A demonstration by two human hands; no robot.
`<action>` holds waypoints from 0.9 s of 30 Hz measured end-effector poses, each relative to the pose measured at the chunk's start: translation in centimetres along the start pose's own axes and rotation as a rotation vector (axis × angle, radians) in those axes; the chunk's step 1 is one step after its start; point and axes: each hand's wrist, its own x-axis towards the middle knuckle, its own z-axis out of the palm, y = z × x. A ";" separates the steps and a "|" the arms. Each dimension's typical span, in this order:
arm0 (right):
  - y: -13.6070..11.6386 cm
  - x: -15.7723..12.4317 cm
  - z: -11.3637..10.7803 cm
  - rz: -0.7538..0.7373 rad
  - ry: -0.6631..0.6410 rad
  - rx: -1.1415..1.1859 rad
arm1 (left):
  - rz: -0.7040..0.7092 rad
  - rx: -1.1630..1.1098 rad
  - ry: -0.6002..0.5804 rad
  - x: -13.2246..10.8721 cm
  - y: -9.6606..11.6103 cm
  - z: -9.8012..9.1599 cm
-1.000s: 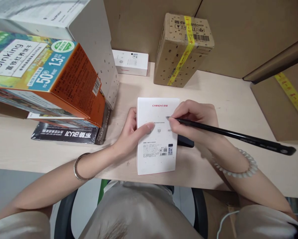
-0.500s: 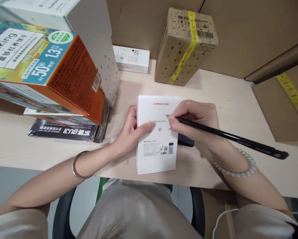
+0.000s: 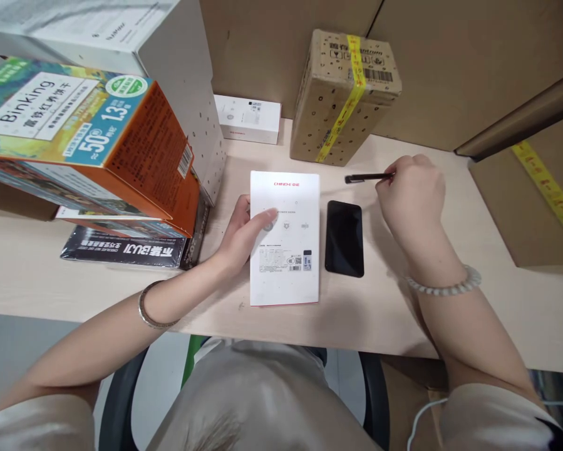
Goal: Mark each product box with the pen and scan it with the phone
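Observation:
A white power bank box (image 3: 285, 282) with red lettering at its top edge is held by my left hand (image 3: 243, 235), the thumb lying across its printed face and the other fingers hidden behind. To the right of the box, my right hand (image 3: 413, 194) is closed around a black pen (image 3: 368, 178), whose visible end points left. Just below the pen, a dark-screened phone (image 3: 344, 238) lies flat on the table between the box and my right hand. The pen's other end is hidden in my fist.
An orange Binking biscuit box (image 3: 144, 156) rests on a black chocolate box (image 3: 121, 247) at left, before a tall white box (image 3: 178, 69). Behind are a small white box (image 3: 248, 119) and a taped carton (image 3: 342, 106). Another carton (image 3: 520, 207) stands right on the pale table (image 3: 309, 329).
My right hand has moved right and away from the box, and the pen has swung from pointing at the box's face. The box has shifted slightly left, uncovering the phone.

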 end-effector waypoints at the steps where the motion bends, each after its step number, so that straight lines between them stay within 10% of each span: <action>1: 0.5 -0.1 0.5 0.021 -0.011 -0.011 | -0.001 0.001 -0.013 0.0 0.0 0.0; 9: -0.3 -1.4 3.7 -0.058 -0.155 -0.196 | -0.033 0.022 -0.014 0.1 0.1 0.2; 19: -7.4 -1.6 -0.3 0.104 -0.558 -0.753 | -0.013 0.037 0.127 0.5 0.3 0.2; 27: -11.4 -5.3 -1.5 0.160 -0.910 -0.744 | 0.098 0.015 0.139 1.3 0.2 -0.2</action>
